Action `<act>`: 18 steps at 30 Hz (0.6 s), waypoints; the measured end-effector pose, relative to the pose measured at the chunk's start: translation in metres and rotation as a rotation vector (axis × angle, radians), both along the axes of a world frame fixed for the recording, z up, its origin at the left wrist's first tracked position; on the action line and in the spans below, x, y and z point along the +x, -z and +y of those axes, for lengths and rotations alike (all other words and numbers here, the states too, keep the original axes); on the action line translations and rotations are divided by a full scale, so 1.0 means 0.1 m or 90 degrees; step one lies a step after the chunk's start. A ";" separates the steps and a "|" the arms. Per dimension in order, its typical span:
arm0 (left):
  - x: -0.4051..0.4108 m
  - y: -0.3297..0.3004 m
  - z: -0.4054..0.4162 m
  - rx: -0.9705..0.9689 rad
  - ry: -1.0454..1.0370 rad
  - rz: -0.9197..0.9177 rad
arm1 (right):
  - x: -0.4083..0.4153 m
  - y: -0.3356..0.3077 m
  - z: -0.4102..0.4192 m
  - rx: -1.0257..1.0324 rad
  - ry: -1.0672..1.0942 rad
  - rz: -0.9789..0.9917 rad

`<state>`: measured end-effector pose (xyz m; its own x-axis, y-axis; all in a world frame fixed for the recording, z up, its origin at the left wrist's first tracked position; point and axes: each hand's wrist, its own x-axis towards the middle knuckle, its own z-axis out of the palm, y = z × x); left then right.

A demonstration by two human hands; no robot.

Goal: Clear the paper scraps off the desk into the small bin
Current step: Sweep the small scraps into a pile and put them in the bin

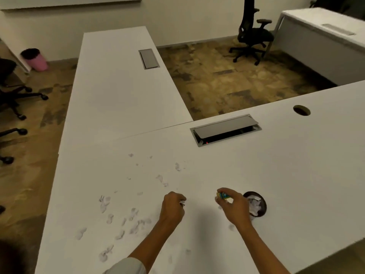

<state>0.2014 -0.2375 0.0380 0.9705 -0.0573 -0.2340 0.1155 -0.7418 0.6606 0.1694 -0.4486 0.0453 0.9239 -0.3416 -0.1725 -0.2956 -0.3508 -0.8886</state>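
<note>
Head view: white L-shaped counter [286, 175], matte and smooth, seen from above with both forearms reaching in.
Paper scraps: small torn white pieces [120, 224], crumpled with grey shadowed edges, strewn over the near left part of the counter; a thinner trail [162, 179] runs farther out, and single bits lie beside the right wrist.
Small bin: round dark-rimmed opening [263, 206] at counter level just right of the right hand, holding a heap of crumpled white paper; whether it is sunk in or standing cannot be told.
Left hand: [173, 207] fingers curled together over the counter, a small white bit showing at the fingertips; pinch looks closed on a scrap.
Right hand: [234, 206] fingers closed around a small object [223, 195] with blue, green and yellow colouring; what it is cannot be told.
Cable hatch: grey rectangular metal flap [225, 129], propped partly open, dark inside with a red dot.
Grommet hole: round dark cut-out [301, 110] at the far right.
Pink bin: [37, 61] on the patterned carpet, far left, black liner.
</note>
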 end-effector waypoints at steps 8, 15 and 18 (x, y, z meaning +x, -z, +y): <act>-0.07 -0.22 -1.28 -0.089 0.070 0.030 | -0.26 -0.09 -0.91 -0.139 0.041 0.019; -0.07 -0.41 -1.88 -0.140 0.144 0.051 | -0.40 -0.13 -1.20 -0.165 0.052 -0.010; -0.06 -0.44 -2.01 -0.132 0.212 0.078 | -0.50 -0.18 -1.32 -0.141 0.079 -0.015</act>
